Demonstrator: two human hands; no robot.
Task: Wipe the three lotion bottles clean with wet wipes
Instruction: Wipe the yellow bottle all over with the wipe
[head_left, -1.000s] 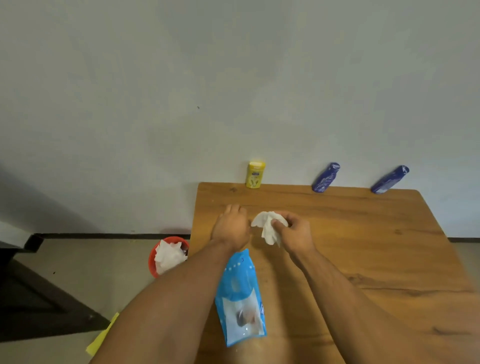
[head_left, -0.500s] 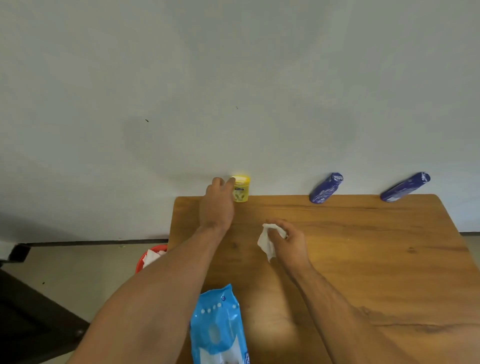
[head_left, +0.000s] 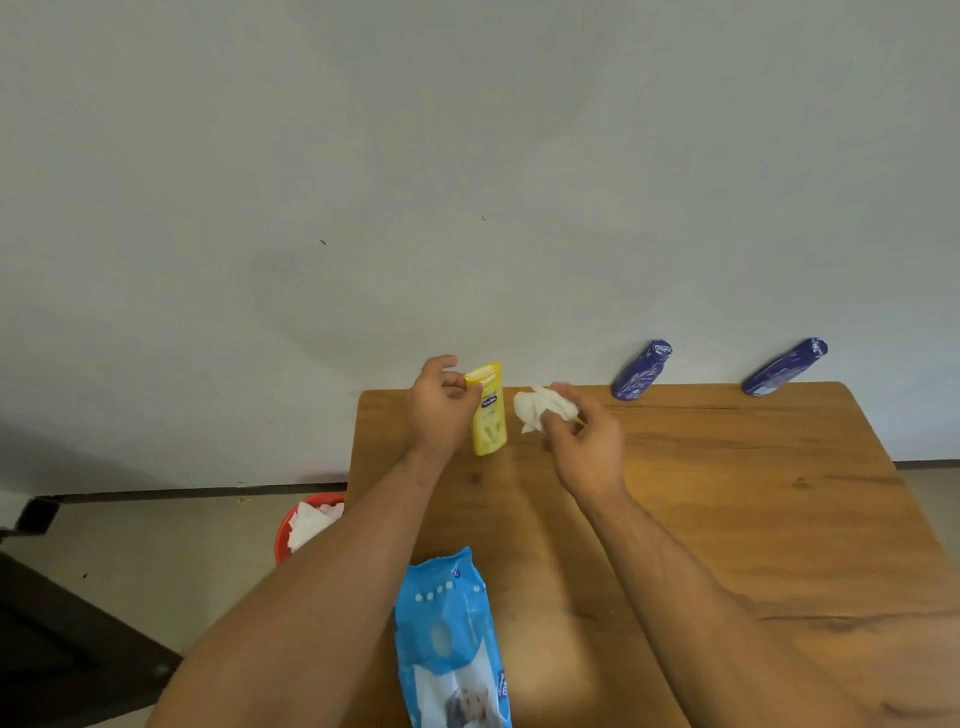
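Observation:
My left hand (head_left: 439, 402) grips a yellow lotion bottle (head_left: 490, 415) near its cap, lifted off the wooden table (head_left: 727, 493) and tilted. Just to its right, my right hand (head_left: 587, 441) pinches a crumpled white wet wipe (head_left: 543, 408), a short gap from the bottle. Two dark blue lotion bottles (head_left: 641, 370) (head_left: 784, 366) stand at the table's far edge against the wall, to the right.
A blue pack of wet wipes (head_left: 452, 639) lies at the near edge of the table between my forearms. On the floor left of the table sits a red bin (head_left: 291, 525) holding used white wipes. A dark piece of furniture (head_left: 62, 649) fills the lower left.
My left hand reached the yellow bottle at the wall, took hold of it and drew it toward me. My right hand with the wipe rose closer to the bottle.

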